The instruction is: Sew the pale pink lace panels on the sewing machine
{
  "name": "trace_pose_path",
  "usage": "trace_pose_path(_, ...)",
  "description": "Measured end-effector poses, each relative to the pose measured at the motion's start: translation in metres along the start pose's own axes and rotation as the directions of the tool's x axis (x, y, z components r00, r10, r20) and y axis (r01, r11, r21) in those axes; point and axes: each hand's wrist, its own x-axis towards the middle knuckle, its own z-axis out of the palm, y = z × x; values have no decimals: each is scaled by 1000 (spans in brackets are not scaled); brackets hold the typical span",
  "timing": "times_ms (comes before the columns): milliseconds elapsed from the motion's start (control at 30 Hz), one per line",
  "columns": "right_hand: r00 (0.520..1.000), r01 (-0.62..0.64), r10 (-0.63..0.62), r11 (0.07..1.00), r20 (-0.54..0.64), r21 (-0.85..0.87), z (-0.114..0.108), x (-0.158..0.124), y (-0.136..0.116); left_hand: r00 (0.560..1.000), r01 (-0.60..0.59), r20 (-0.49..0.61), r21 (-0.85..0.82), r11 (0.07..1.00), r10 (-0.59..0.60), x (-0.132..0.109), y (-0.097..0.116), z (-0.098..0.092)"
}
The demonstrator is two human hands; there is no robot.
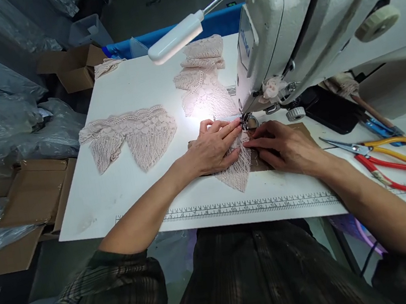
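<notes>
A pale pink lace piece [236, 170] lies under the needle area of the white sewing machine [264, 27]. My left hand [215, 147] rests flat on the lace, fingers spread, its fingertips beside the presser foot [246, 120]. Just right of the foot, my right hand [281, 145] pinches the lace edge between thumb and fingers. More lace [204, 84] runs behind the foot in folds, lit by the lamp [175, 37]. Brown board [259, 160] shows beneath the lace and hands.
A separate lace piece [151, 134] lies on the white table [137, 196] at the left. Scissors [388, 151] with yellow and red handles and a black phone [331, 109] are at the right. A ruler strip [219, 210] follows the front edge. Cardboard boxes [76, 69] stand left.
</notes>
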Motion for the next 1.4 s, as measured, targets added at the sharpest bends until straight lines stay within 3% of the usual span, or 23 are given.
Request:
trace_pose_path(333, 1000, -27, 27, 998, 7, -51, 1, 0, -4, 996, -9, -88, 16, 1000, 10, 3, 0, 1)
trace_pose_path(500, 1000, -16, 16, 995, -1, -94, 6, 0, -4, 987, -92, -132, 24, 996, 94, 6, 2, 4)
trace_pose_path(767, 1000, 9, -9, 996, -2, -91, 5, 0, -4, 990, -113, -77, 37, 993, 116, 3, 1, 0)
trace_pose_path(1000, 998, 1, -7, 992, -56, -123, 11, 0, -2, 998, -50, -25, 47, 998, 51, 3, -1, -2)
trace_pose_path(1233, 997, 26, -34, 992, -65, -124, 9, 1, 0, 990, -41, -132, 24, 999, 44, 4, -5, 7)
trace_pose_path(1400, 999, -18, 14, 995, -48, -94, 10, -1, 0, 951, 198, -249, 27, 980, -185, 7, -19, 6)
